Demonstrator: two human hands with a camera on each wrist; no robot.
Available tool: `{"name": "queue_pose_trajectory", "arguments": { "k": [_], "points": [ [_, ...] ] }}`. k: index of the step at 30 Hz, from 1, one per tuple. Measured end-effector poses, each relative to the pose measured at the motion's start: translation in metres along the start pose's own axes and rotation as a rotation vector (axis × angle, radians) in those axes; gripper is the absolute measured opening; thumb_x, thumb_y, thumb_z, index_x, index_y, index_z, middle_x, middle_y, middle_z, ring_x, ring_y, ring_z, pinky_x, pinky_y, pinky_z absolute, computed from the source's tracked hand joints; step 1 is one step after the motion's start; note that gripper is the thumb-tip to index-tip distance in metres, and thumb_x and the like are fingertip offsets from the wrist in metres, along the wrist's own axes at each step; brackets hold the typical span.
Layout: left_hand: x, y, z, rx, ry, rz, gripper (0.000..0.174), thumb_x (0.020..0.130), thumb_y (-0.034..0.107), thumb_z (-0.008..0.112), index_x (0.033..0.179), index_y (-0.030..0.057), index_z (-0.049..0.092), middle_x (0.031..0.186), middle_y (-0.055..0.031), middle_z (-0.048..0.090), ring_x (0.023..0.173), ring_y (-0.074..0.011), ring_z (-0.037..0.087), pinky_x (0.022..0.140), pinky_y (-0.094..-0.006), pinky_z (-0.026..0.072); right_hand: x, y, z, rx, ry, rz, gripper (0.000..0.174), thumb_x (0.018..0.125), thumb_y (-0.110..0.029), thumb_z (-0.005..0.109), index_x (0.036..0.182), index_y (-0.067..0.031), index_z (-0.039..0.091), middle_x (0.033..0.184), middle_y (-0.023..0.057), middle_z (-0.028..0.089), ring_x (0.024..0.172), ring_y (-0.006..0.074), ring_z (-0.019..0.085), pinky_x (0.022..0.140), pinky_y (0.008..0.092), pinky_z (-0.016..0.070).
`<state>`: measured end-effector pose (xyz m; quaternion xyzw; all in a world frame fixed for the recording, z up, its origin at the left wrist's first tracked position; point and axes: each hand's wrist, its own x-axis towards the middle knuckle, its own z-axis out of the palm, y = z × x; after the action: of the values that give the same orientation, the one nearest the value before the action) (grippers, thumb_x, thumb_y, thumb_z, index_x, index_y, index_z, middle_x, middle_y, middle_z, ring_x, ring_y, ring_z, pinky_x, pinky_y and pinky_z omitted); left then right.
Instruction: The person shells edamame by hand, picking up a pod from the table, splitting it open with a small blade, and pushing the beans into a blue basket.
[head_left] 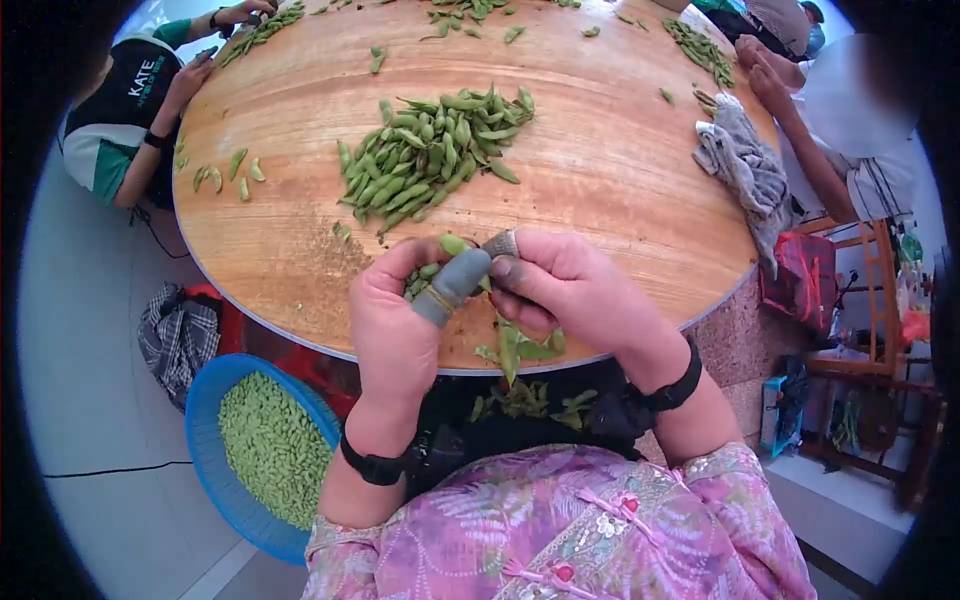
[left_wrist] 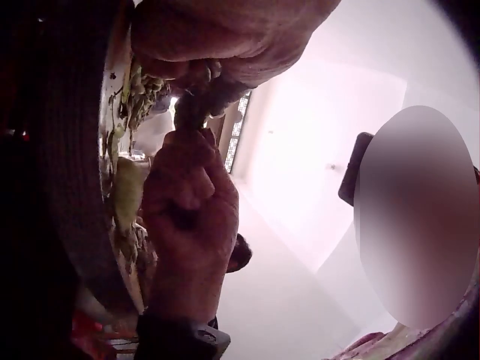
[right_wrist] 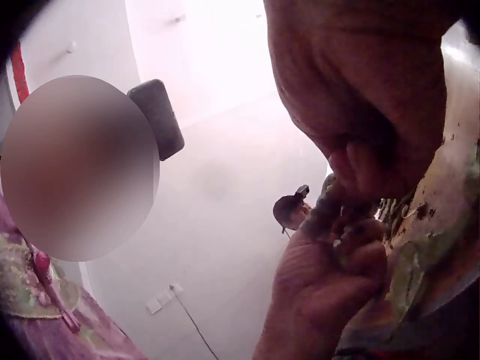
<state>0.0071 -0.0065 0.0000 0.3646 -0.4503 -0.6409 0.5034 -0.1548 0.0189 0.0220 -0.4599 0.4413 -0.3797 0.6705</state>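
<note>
Above the table's near edge the two hands meet at the fingertips. The left hand (head_left: 400,310), with a grey cover on its thumb, curls round several green beans, and a green pod (head_left: 453,245) shows between its finger and thumb. The right hand (head_left: 575,290) has its thumb and finger, one grey-covered, pinched at the end of that pod; its other fingers are curled. In the left wrist view the right hand (left_wrist: 191,217) stands below the left hand (left_wrist: 232,37), tips together. Both wrist views are dark, and the pod between the fingers is hard to make out there.
A pile of pods (head_left: 425,150) lies on the round wooden table (head_left: 600,180), with split pods (head_left: 515,350) at its near edge. A blue basket (head_left: 205,430) of shelled beans stands below left. A grey cloth (head_left: 745,165) hangs at the right edge. People sit at both sides.
</note>
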Motion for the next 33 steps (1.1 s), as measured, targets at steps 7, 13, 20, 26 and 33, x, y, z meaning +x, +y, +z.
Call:
{"name": "queue_pose_trajectory", "arguments": {
  "k": [7,13,20,26,33],
  "points": [
    [0.004,0.009,-0.003,-0.369,-0.274,-0.107,0.009,0.079,0.006,0.065,0.086,0.0003,0.062,0.078,-0.0025,0.061,0.067,-0.0068,0.055,0.059,-0.019,0.0439,-0.01,-0.006,0.001,0.439,-0.132,0.172,0.017,0.092,-0.02,0.047,0.085,-0.0063,0.054,0.066,-0.0042,0.052,0.047,0.0006,0.037,0.041,0.0158,0.0267],
    [0.006,0.004,0.007,-0.401,-0.099,-0.147,0.014,0.079,0.006,0.067,0.089,0.0015,0.059,0.077,-0.0013,0.06,0.064,-0.0052,0.053,0.056,-0.0166,0.041,-0.003,0.001,-0.001,-0.307,0.15,-0.169,0.014,0.091,-0.013,0.05,0.092,-0.0022,0.058,0.066,-0.0036,0.051,0.053,0.0022,0.044,0.046,0.0178,0.0351],
    [0.008,0.006,0.007,-0.075,-0.069,-0.047,0.013,0.078,0.006,0.067,0.087,0.0038,0.059,0.075,0.0021,0.059,0.06,-0.003,0.049,0.052,-0.015,0.036,0.001,0.002,-0.005,-0.387,0.219,-0.25,0.013,0.09,-0.012,0.052,0.091,-0.0013,0.058,0.065,-0.0044,0.051,0.055,0.0023,0.045,0.048,0.0185,0.0363],
    [0.008,0.001,-0.002,-0.475,-0.118,-0.224,0.012,0.08,0.007,0.064,0.091,0.0044,0.061,0.078,-0.0007,0.062,0.06,-0.0033,0.051,0.049,-0.0149,0.035,-0.001,-0.01,-0.006,-0.198,0.194,-0.123,0.014,0.089,-0.015,0.054,0.09,-0.0018,0.059,0.064,-0.0049,0.051,0.055,0.0016,0.044,0.047,0.0177,0.0337],
    [0.007,-0.002,-0.002,-0.492,-0.139,-0.216,0.015,0.083,0.009,0.061,0.097,0.0032,0.061,0.086,-0.0021,0.063,0.061,-0.0018,0.051,0.048,-0.0133,0.0346,0.005,-0.003,-0.005,-0.139,0.061,-0.06,0.017,0.088,-0.019,0.056,0.084,-0.0031,0.058,0.06,-0.0044,0.049,0.049,0.0016,0.04,0.043,0.0182,0.03]
  ]
}}
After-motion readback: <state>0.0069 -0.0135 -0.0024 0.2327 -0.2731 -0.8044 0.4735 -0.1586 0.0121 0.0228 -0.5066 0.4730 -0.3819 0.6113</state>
